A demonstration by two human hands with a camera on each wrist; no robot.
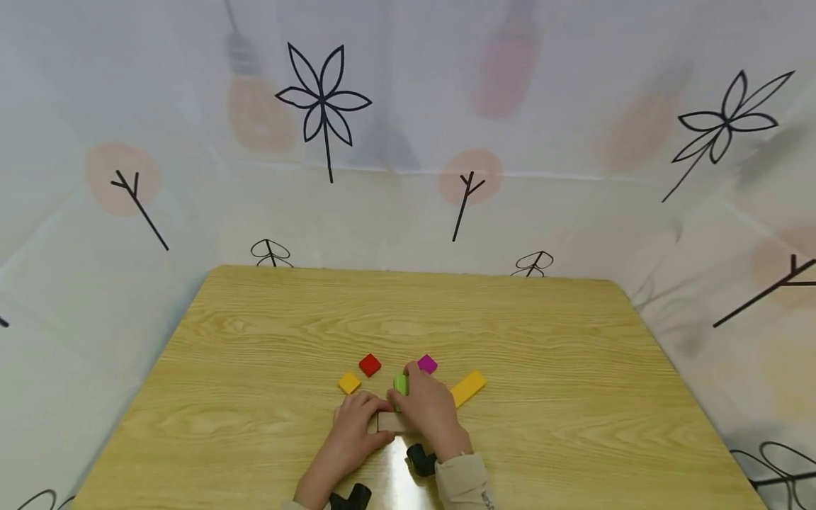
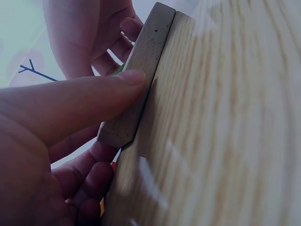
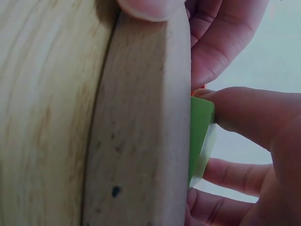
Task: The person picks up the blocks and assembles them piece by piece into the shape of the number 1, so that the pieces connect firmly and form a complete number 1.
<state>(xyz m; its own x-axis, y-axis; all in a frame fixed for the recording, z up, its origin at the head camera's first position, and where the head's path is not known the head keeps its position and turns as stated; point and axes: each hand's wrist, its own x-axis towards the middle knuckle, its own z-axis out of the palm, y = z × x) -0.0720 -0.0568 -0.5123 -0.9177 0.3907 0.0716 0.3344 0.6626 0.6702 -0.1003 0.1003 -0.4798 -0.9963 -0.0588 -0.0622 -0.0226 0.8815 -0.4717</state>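
Observation:
A plain wooden block [image 1: 394, 423] lies on the table near its front, long side toward me. My left hand [image 1: 352, 431] grips its left end, and in the left wrist view the thumb presses the near face of the wooden block [image 2: 146, 52]. Just behind it, my right hand [image 1: 433, 407] pinches a green block [image 1: 400, 384] between thumb and fingers. The right wrist view has the green block [image 3: 201, 127] showing past the wooden block's far edge; whether the two touch is unclear. Part of the green block is hidden by the right hand.
Beyond the hands lie a small yellow block [image 1: 349, 383], a red block [image 1: 370, 365] and a purple block [image 1: 427, 364]. A long yellow block [image 1: 468, 388] sits right of the right hand. Printed cloth [image 1: 395, 219] hangs behind the wood-grain table [image 1: 574, 368].

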